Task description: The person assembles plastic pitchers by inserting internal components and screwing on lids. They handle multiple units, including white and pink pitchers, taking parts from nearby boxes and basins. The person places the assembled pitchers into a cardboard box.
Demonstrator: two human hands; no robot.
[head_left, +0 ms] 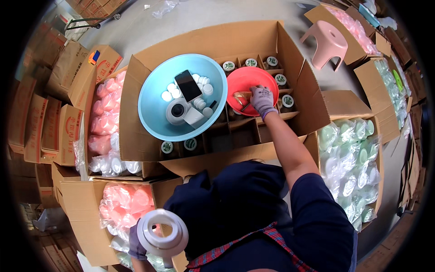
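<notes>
Centrally, a large open brown cardboard carton (253,34) stands on a grey floor (208,11), its interior divided by partitions into square compartments, several of them holding jars with green-and-white round lids (281,80). Resting on it are a light-blue round plastic basin (148,109) and, just to the right, a smaller red round plastic basin (235,81). The blue basin contains a dark-screened phone (188,86), small white round caps (166,96) and a white plastic fitting with a black centre (178,109). Cartons of bagged pink plastic items (106,109) flank the left side, bagged pale-green plastic items (349,163) the right; a pink plastic stool (328,43) stands beyond.

Below the carton, near the wearer's left side, is a white plastic part with a round flange (154,240). Its ringed opening faces up toward the wearer's head; the long axis appears to run downward beneath the flange, mostly hidden.

The gloved left hand (136,245) grips this part from its left side, fingers closed against it and largely concealed behind. The gloved right hand (263,100) reaches into the red basin, its fingers bunched and pointing down beside small golden-brown pieces (241,96); whether they pinch one cannot be told.
</notes>
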